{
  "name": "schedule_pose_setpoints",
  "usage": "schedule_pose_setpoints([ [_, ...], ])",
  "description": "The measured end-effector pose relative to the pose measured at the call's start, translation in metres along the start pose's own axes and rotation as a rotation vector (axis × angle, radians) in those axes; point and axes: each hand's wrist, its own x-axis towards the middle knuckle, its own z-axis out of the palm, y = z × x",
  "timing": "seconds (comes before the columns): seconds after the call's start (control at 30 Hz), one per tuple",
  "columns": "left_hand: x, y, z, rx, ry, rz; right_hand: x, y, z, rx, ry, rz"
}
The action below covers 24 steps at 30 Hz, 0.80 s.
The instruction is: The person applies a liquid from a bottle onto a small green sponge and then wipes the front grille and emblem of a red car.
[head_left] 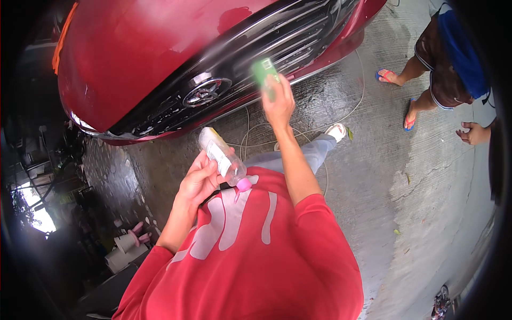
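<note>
At the grille (pixel 301 45)'s lower edge, right hand (pixel 278 105) pinches green block (pixel 262 69); blurred, contact unclear. Left hand (pixel 196 177) grips clear bottle (pixel 217 154) between that edge and shirt (pixel 298 250). I'd hold block flat, bottle off paint (pixel 154 48).

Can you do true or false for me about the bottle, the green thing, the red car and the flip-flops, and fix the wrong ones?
1. The left grip holds a clear plastic bottle with a pink cap. True.
2. The blurred green block-shaped thing is in the left grip too. False: the right grip holds it.
3. The bottle's cap points toward the car. False: it points toward the person's red shirt with pale streaks.
4. The glossy red car has a black grille. True.
5. The red-and-blue flip-flops are on the ground with nobody wearing them. False: another person's feet are in them.
</note>
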Motion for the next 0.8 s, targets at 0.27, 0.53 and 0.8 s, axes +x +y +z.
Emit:
schedule_pose_setpoints([
  [0.27, -0.014, 0.003, -0.013, -0.14, -0.084, 0.068, -0.017, -0.108, 0.003, 0.379, -0.124, 0.349],
  [0.53, -0.021, -0.001, -0.019, -0.183, -0.079, 0.107, 0.003, -0.132, -0.002, 0.103, -0.206, 0.152],
  [0.8, -0.03, 0.002, -0.031, -0.244, -0.073, 0.17, 0.012, -0.11, 0.004, -0.152, -0.151, 0.081],
])
